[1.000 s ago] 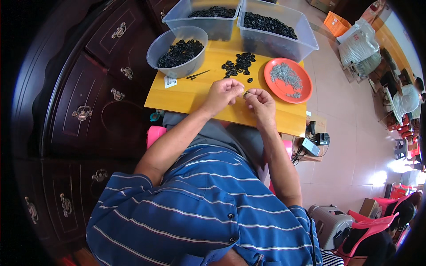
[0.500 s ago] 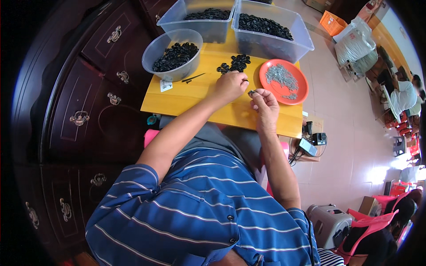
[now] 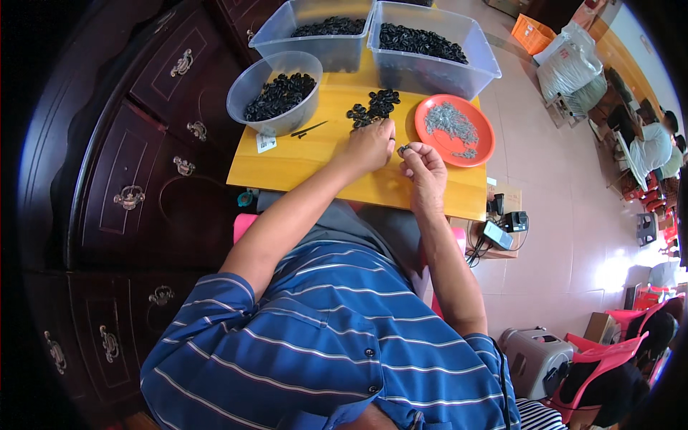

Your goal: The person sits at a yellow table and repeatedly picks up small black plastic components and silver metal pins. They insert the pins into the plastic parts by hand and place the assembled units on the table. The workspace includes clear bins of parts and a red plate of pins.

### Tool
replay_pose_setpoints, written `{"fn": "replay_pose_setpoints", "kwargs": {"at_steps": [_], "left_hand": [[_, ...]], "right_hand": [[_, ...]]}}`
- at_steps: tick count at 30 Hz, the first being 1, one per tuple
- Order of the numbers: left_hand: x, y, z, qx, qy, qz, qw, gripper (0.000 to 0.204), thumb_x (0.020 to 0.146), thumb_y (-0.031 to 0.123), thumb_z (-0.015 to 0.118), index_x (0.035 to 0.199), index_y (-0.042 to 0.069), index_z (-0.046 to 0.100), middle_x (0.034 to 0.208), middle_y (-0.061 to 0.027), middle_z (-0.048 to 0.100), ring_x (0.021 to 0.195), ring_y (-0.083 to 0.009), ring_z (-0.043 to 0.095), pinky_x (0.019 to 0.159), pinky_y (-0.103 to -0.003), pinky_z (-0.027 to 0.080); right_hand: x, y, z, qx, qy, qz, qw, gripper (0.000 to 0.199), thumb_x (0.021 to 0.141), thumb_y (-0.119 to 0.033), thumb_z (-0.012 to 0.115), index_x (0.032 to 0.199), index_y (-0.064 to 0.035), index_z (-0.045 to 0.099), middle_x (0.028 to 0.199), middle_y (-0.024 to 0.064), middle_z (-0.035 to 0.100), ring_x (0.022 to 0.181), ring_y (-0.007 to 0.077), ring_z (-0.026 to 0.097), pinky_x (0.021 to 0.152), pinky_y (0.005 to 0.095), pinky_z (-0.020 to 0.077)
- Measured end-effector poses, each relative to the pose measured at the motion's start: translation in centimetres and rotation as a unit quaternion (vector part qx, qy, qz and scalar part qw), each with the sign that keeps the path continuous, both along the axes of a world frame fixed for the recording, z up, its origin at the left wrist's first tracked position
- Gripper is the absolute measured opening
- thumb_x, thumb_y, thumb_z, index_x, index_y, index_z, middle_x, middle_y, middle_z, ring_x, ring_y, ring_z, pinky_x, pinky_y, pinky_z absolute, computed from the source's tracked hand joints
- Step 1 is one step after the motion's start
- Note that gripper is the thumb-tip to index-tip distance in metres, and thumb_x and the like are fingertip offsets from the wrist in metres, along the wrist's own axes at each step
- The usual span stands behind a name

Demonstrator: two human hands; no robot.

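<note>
A small dark part (image 3: 403, 150) is pinched in the right hand (image 3: 424, 166) at centre frame, while the left hand (image 3: 370, 145) is curled closed at the loose pile of black rings (image 3: 371, 109). Plenty is judged left: the orange plate (image 3: 432, 147) of grey pieces and the clear bins (image 3: 430, 68) above are seen well stocked

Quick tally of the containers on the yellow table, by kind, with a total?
Clear rectangular tubs: 2
Clear round bowl: 1
Orange plate: 1
Total: 4
</note>
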State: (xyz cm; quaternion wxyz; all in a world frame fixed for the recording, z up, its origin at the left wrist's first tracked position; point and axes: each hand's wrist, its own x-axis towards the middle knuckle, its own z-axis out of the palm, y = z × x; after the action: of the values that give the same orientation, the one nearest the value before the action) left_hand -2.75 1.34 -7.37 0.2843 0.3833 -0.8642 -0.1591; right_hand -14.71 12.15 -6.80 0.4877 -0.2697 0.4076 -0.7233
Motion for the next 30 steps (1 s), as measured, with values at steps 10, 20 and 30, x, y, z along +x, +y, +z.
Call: {"fn": "replay_pose_setpoints", "kwargs": {"at_steps": [10, 20, 30], "left_hand": [[1.7, -0.2, -0.1, 0.16, 0.2, -0.053, 0.965, 0.012, 0.09, 0.007, 0.063, 0.1, 0.001, 0.061, 0.078, -0.001, 0.061, 0.069, -0.0063, 0.055, 0.064, -0.026, 0.049], [2.0, 0.7, 3.9, 0.292, 0.282, -0.086, 0.91, 0.018, 0.09, 0.004, 0.065, 0.108, 0.0, 0.063, 0.085, 0.0013, 0.063, 0.066, -0.003, 0.053, 0.059, -0.02, 0.048], [1.0, 0.6, 7.5, 0.225, 0.296, -0.116, 0.921, 0.017, 0.093, 0.01, 0.063, 0.107, -0.001, 0.064, 0.083, -0.0009, 0.065, 0.07, -0.0034, 0.058, 0.063, -0.02, 0.05]], "right_hand": [[-0.1, 0.0, -0.2, -0.006, -0.016, -0.011, 1.0, 0.011, 0.089, -0.007, 0.067, 0.099, -0.0051, 0.063, 0.087, 0.0034, 0.067, 0.067, 0.0074, 0.056, 0.061, 0.0214, 0.0432], [-0.4, 0.0, -0.5, -0.001, -0.017, -0.014, 1.0, 0.011, 0.089, -0.007, 0.066, 0.099, -0.005, 0.063, 0.088, 0.0035, 0.067, 0.067, 0.0067, 0.055, 0.061, 0.0207, 0.0419], [-0.3, -0.2, -0.6, -0.009, -0.032, -0.011, 0.999, 0.009, 0.09, -0.005, 0.065, 0.099, -0.0043, 0.063, 0.088, 0.0038, 0.067, 0.065, 0.0066, 0.054, 0.06, 0.0202, 0.0417]]}}
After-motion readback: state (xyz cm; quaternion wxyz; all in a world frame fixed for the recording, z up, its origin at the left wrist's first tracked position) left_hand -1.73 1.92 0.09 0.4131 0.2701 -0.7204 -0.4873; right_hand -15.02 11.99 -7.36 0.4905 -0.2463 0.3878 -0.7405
